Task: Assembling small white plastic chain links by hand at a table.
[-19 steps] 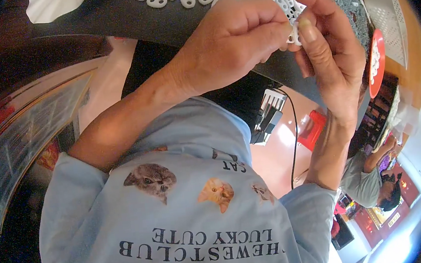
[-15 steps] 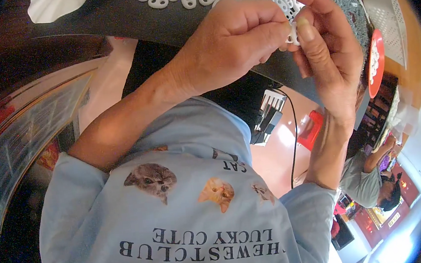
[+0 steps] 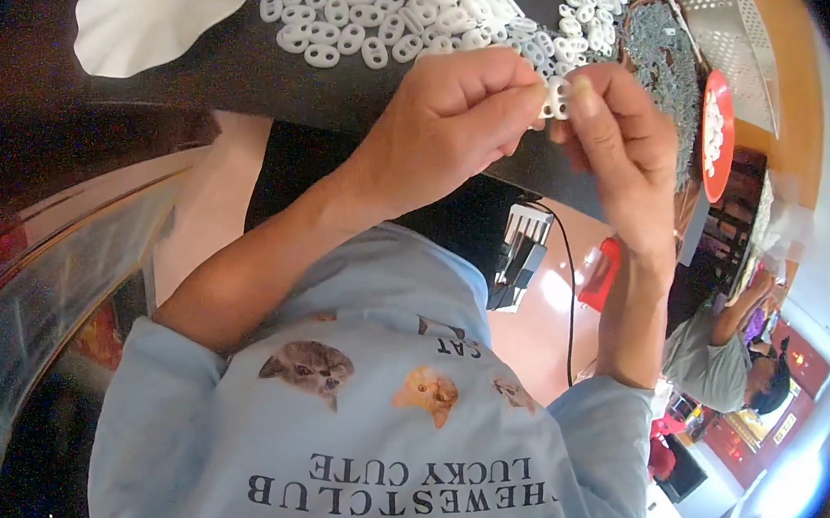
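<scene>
Barely shifted since earlier: both hands [image 3: 443, 123] [image 3: 623, 152] pinching one white link [image 3: 555, 99]; heap of links [image 3: 433, 11] left.

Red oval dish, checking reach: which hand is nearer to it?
Right. The right hand is just left of the red oval dish; the left hand farther left; both pinch a white link.

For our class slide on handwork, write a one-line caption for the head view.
Both hands, left hand and right hand, pinch a small white piece above a pile of white rings.
</scene>
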`<state>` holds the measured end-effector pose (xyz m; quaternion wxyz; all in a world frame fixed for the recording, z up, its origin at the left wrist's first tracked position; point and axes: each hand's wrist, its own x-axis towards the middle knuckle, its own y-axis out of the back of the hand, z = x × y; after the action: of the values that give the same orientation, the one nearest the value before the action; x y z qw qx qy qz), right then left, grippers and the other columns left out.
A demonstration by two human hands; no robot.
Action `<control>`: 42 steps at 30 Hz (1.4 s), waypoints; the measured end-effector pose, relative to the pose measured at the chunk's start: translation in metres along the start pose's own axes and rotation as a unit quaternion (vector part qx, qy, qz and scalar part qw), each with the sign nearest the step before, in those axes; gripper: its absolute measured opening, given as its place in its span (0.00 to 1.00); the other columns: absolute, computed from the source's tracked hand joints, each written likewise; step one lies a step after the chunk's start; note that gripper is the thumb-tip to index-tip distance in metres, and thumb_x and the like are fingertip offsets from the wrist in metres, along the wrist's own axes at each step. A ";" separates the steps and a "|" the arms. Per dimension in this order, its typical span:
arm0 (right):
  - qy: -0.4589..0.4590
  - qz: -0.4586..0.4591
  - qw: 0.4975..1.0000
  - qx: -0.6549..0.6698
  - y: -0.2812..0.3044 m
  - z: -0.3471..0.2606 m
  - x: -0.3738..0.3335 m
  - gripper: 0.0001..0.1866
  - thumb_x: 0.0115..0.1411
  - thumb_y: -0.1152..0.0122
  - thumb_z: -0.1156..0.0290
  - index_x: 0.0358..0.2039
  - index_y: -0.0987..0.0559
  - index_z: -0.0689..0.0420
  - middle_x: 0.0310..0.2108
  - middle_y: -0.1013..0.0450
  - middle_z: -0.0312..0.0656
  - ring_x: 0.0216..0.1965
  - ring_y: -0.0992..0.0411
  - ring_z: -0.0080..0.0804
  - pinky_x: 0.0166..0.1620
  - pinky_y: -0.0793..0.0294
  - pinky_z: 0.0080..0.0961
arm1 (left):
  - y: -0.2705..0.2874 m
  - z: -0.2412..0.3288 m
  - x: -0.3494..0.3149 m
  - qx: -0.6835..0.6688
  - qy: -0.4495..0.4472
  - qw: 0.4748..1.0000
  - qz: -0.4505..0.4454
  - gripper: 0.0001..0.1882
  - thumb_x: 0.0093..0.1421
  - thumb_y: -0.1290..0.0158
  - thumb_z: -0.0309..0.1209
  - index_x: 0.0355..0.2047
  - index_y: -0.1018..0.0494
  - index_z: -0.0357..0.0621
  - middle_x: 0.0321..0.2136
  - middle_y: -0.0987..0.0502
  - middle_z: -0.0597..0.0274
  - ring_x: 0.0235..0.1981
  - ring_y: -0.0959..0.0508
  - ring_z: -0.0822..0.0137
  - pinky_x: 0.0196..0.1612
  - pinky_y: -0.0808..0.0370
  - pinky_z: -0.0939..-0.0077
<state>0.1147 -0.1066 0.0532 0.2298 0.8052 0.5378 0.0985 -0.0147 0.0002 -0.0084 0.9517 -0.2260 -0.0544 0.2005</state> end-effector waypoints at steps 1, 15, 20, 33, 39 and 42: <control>-0.002 0.011 1.000 0.012 -0.003 -0.003 0.001 0.10 0.64 0.51 0.65 0.32 0.27 0.58 0.21 0.34 0.28 0.20 0.43 0.10 0.22 0.46 0.09 | 0.000 0.001 0.000 0.008 -0.005 1.000 -0.001 0.11 0.63 0.57 0.33 0.28 0.32 0.39 0.15 0.35 0.71 0.14 0.39 0.82 0.17 0.42 0.87; -0.034 -0.014 0.999 0.022 0.000 -0.008 0.004 0.09 0.63 0.50 0.69 0.27 0.29 0.60 0.20 0.37 0.29 0.24 0.42 0.14 0.27 0.41 0.14 | 0.004 0.001 -0.001 -0.013 0.005 1.000 -0.017 0.11 0.63 0.56 0.32 0.27 0.31 0.38 0.15 0.34 0.69 0.13 0.37 0.81 0.16 0.41 0.87; -0.025 -0.011 0.999 0.034 -0.002 -0.001 0.004 0.11 0.64 0.50 0.65 0.28 0.28 0.57 0.18 0.36 0.28 0.18 0.44 0.10 0.21 0.48 0.10 | 0.004 -0.001 -0.002 0.001 0.005 1.000 -0.015 0.12 0.63 0.56 0.34 0.28 0.31 0.38 0.15 0.34 0.69 0.13 0.38 0.81 0.16 0.41 0.87; -0.042 0.005 0.998 0.048 -0.004 -0.002 -0.003 0.14 0.65 0.54 0.62 0.32 0.26 0.58 0.19 0.35 0.28 0.18 0.44 0.11 0.20 0.48 0.09 | 0.004 -0.001 -0.004 0.010 -0.016 1.000 -0.010 0.12 0.63 0.56 0.33 0.29 0.29 0.38 0.14 0.34 0.70 0.13 0.38 0.82 0.16 0.42 0.88; -0.057 0.007 0.997 0.058 -0.005 -0.005 -0.004 0.13 0.64 0.52 0.62 0.30 0.26 0.58 0.19 0.36 0.28 0.19 0.44 0.11 0.22 0.46 0.11 | 0.003 -0.001 -0.005 0.004 -0.016 1.000 -0.010 0.11 0.63 0.55 0.33 0.30 0.29 0.38 0.14 0.33 0.70 0.12 0.38 0.82 0.16 0.42 0.88; -0.060 0.007 0.996 0.063 -0.005 -0.005 -0.004 0.12 0.64 0.50 0.63 0.28 0.26 0.57 0.19 0.37 0.27 0.21 0.43 0.12 0.24 0.45 0.12 | 0.002 -0.002 -0.005 -0.004 -0.016 1.000 -0.005 0.11 0.63 0.55 0.33 0.30 0.29 0.38 0.14 0.33 0.69 0.12 0.38 0.82 0.15 0.43 0.88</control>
<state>0.1072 -0.1070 0.0560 0.2100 0.8261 0.5227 0.0175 -0.0200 -0.0006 -0.0111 0.9508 -0.2268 -0.0713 0.1988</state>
